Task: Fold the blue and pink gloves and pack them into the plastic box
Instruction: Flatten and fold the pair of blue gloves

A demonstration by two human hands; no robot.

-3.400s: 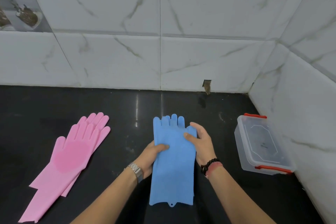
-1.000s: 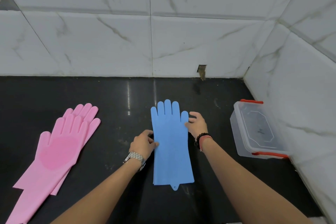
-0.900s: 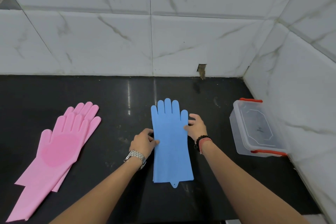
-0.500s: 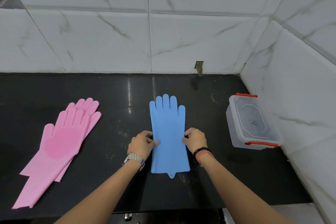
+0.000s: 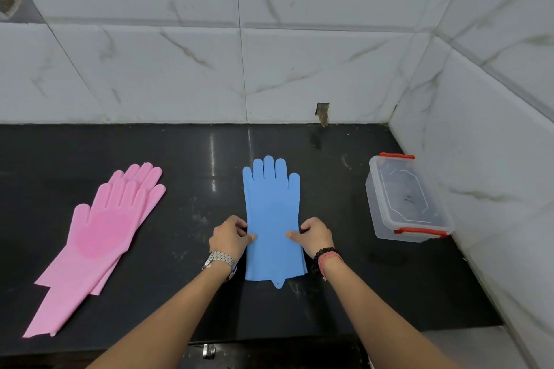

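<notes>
While the blue gloves (image 5: 272,219) lie flat in the middle of the black counter (image 5: 186,177), stacked one on top of the other with their fingers pointing toward the back wall, the person grips them from both sides at about the wrist. The left hand (image 5: 229,237) is curled on the left edge of the stack, thumb lying on top of the blue rubber and the other fingers tucked at the edge. The right hand (image 5: 316,235) mirrors it on the right edge, thumb on top and fingers bent round the side. Both hands are pinching the gloves, not pressing flat. A small tab sticks out from the near cuff of the stack, and a sliver of the lower glove shows along the right edge near the cuff.

A metal watch (image 5: 219,259) sits on the left wrist, and a dark bead bracelet (image 5: 323,253) with a reddish thread sits on the right.

The pink gloves (image 5: 99,234) lie well to the left, also stacked but offset, slanting so their fingers point up and to the right, with the textured palm of the top one facing up. The plastic box (image 5: 404,198) stands at the right end of the counter, close against the marble side wall (image 5: 494,159), its clear lid on and its red clips at the far and near ends. It is well apart from both pairs of gloves.
</notes>
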